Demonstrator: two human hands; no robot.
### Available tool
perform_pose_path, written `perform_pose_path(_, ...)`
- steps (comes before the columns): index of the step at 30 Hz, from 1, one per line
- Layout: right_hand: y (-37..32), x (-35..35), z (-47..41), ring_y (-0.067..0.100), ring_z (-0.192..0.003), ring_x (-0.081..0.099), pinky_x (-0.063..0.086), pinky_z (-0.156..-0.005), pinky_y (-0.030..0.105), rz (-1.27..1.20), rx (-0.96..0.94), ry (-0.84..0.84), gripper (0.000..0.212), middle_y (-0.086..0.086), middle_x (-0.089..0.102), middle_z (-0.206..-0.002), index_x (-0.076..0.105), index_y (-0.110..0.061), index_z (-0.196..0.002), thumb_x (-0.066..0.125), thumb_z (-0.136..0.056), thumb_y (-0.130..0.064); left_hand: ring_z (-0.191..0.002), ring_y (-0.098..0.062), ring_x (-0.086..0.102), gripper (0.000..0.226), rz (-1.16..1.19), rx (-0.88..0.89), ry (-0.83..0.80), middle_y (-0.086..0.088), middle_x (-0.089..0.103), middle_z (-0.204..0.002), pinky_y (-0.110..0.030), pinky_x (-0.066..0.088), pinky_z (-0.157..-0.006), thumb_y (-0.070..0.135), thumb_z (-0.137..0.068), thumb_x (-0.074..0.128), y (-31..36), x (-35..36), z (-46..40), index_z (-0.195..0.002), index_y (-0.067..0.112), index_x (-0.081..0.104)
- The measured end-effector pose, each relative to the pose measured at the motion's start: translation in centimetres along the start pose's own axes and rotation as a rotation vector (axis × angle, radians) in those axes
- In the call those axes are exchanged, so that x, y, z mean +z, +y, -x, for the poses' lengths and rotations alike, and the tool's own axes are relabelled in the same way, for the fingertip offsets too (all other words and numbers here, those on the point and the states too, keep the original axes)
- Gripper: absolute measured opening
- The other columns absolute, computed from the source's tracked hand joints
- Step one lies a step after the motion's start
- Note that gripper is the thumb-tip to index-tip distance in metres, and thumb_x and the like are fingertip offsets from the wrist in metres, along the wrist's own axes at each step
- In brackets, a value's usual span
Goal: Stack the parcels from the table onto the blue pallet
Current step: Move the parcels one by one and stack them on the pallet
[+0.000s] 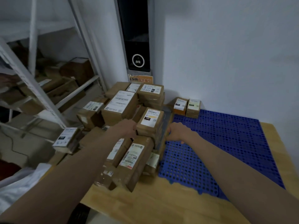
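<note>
Parcels of brown corrugated cardboard with white printed labels [123, 126] stand piled at the centre of the frame on the pale wooden table [161, 206], tight against the left edge of the blue perforated plastic pallet [226, 143], so that each transfer is short. Both hands bracket one small brown cardboard parcel with a white label and black tag [151, 121] sitting on top of the pile: the left hand [129, 128] lies against its left side, the right hand [177, 132] against its right side, over the pallet edge. A two-sided hold of this kind suits a rigid, flat-faced box. Fingers of both hands are curled around the box sides; the fingertips are hidden, so how firmly they press cannot be determined. Two small label-topped cardboard boxes [186, 107] already stand side by side at the pallet's far left corner, near the white wall [226, 54], which suggests filling from the back corner outward. Pallet surface is a rigid grid of round holes; carton faces are matt and taped. White metal shelving [48, 101] at the left of the frame holds more cartons.
</note>
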State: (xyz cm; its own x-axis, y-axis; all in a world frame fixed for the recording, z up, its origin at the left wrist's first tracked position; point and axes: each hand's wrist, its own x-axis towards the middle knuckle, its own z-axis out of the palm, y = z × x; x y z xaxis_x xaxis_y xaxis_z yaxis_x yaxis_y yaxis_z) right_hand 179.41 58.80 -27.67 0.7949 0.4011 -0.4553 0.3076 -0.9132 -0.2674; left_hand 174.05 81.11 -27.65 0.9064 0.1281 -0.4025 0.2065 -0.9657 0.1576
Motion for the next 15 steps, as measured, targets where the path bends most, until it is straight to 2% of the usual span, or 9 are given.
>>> perform_pose_path(1,-0.8,0.1,0.0,0.023,-0.077,0.061,0.058,-0.069,0.037,-0.001,-0.016,-0.001,0.033,0.009,0.064,-0.101,0.063,-0.007,-0.121,0.062,-0.091,-0.021,-0.094,-0.022,0.065,0.026,-0.011,-0.019,-0.002,-0.007,0.068,-0.106,-0.033,0.052,-0.073,0.028,-0.084,0.071,-0.9,-0.1,0.4,-0.104,0.010,0.069)
perform_pose_path(3,-2.5,0.3,-0.1,0.023,-0.083,0.064,0.059,-0.075,0.040,0.001,-0.047,-0.001,0.029,0.011,0.065,-0.113,0.063,-0.007,-0.117,0.061,-0.092,-0.022,-0.091,-0.018,0.060,0.027,-0.015,-0.045,-0.003,-0.003,0.064,-0.106,-0.030,0.049,-0.071,0.030,-0.083,0.073,-2.7,-0.2,1.0,-0.104,0.015,0.067)
perform_pose_path(5,-4.1,0.4,-0.4,0.024,-0.090,0.065,0.059,-0.080,0.043,0.016,-0.080,0.001,0.027,0.013,0.063,-0.118,0.062,-0.006,-0.112,0.060,-0.094,-0.026,-0.095,-0.018,0.059,0.034,-0.003,-0.065,0.012,-0.003,0.064,-0.113,-0.030,0.049,-0.074,0.032,-0.081,0.076,-4.5,-0.5,1.4,-0.109,0.016,0.066)
perform_pose_path(8,-6.6,0.6,-1.3,0.024,-0.097,0.064,0.059,-0.085,0.044,0.006,-0.102,-0.003,0.037,0.013,0.058,-0.124,0.057,-0.005,-0.124,0.060,-0.095,-0.027,-0.098,-0.018,0.062,0.035,0.012,-0.075,-0.004,-0.004,0.066,-0.112,-0.030,0.052,-0.079,0.028,-0.083,0.075,-6.9,-0.8,1.4,-0.114,0.015,0.068)
perform_pose_path(12,-10.0,0.5,-2.4,0.028,-0.104,0.062,0.058,-0.083,0.042,-0.026,-0.106,0.032,0.038,0.014,0.056,-0.126,0.058,-0.005,-0.123,0.061,-0.093,-0.028,-0.093,-0.021,0.065,0.029,0.033,-0.080,-0.005,-0.007,0.068,-0.109,-0.034,0.055,-0.077,0.029,-0.083,0.074,-10.1,-1.5,0.6,-0.105,0.011,0.070)
perform_pose_path(15,-12.5,0.1,-3.9,0.030,-0.105,0.062,0.059,-0.083,0.044,-0.105,-0.087,0.057,0.040,0.017,0.054,-0.132,0.056,-0.003,-0.128,0.060,-0.093,-0.024,-0.101,-0.028,0.064,0.035,0.037,-0.084,-0.005,-0.012,0.067,-0.111,-0.038,0.054,-0.082,0.029,-0.085,0.073,-12.1,-2.9,-0.2,-0.111,0.005,0.069)
